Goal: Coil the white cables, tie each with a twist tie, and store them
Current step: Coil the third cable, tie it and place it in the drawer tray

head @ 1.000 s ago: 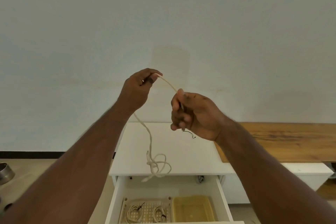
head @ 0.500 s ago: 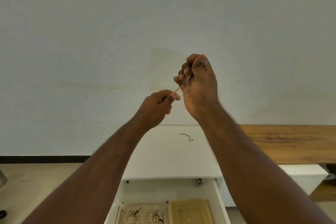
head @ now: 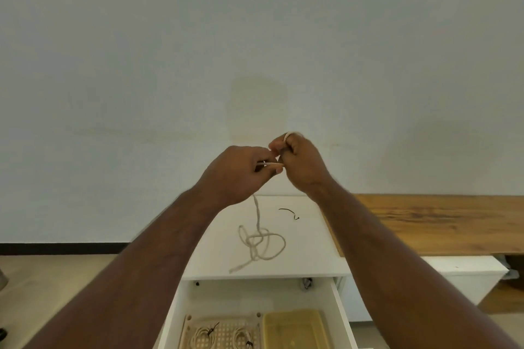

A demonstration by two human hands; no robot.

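Cable [head: 262, 244]: white; tangled on cabinet top [head: 312, 249], rising toward 12 o'clock
Left hand [head: 241, 171]: raised; fingers pinching cable
Right hand [head: 300, 161]: raised; fingers curled round cable loop

Both arms raised fwd; L hand [head: 238, 171] & R hand [head: 300, 161] touching, fingers curled.

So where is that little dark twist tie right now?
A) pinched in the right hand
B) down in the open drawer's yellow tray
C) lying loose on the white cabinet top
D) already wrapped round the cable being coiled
C: the twist tie lies by itself on the white cabinet top, apart from the cable and below the right hand.
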